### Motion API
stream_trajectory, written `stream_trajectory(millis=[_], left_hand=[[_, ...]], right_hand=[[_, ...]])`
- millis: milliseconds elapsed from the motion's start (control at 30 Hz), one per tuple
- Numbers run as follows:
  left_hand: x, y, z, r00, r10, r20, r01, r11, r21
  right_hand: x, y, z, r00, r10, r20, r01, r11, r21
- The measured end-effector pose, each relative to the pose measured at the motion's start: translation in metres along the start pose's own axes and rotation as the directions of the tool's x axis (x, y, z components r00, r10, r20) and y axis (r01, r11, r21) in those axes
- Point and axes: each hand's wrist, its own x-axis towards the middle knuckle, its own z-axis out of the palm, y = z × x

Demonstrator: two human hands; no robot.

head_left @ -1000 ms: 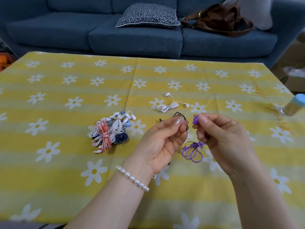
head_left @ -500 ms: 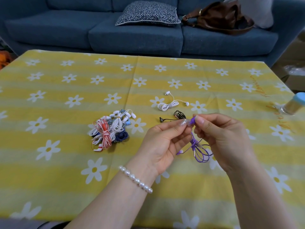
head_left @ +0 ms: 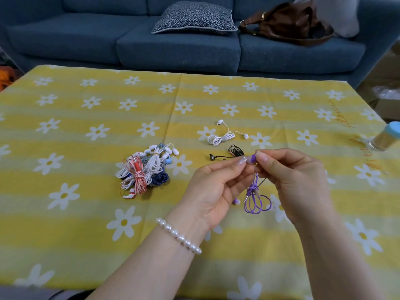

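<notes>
Above bench, both hands pinch purple earphones: left hand fingers and right hand fingers grip earbud end, coiled cord dangling between palms.

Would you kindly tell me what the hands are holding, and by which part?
Both the left hand and right hand pinch the purple earphones by one earbud; the coiled cable hangs below.
</notes>
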Motion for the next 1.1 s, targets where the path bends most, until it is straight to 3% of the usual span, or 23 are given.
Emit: stream_trajectory(millis=[667,933,1000,1100], left_hand=[[-0.005,-0.004,0.008,0.999,0.016,-0.034,-0.021,0.987,-0.156],[-0.006,-0.007,0.009,0.998,0.034,-0.05,-0.041,0.989,-0.141],[-0.006,-0.006,0.008,0.999,0.033,-0.035,-0.038,0.988,-0.152],[-0.008,-0.001,0.008,1.0,0.025,0.016,-0.022,0.989,-0.143]], right_hand=[[-0.006,0.003,0.019,0.974,-0.112,-0.198,0.11,0.994,-0.021],[-0.005,0.007,0.02,0.958,-0.205,-0.201,0.163,0.964,-0.209],[-0.004,0.006,0.018,0.971,-0.15,-0.185,0.124,0.982,-0.145],[-0.004,0.003,0.014,0.994,0.0,-0.112,0.013,0.993,0.119]])
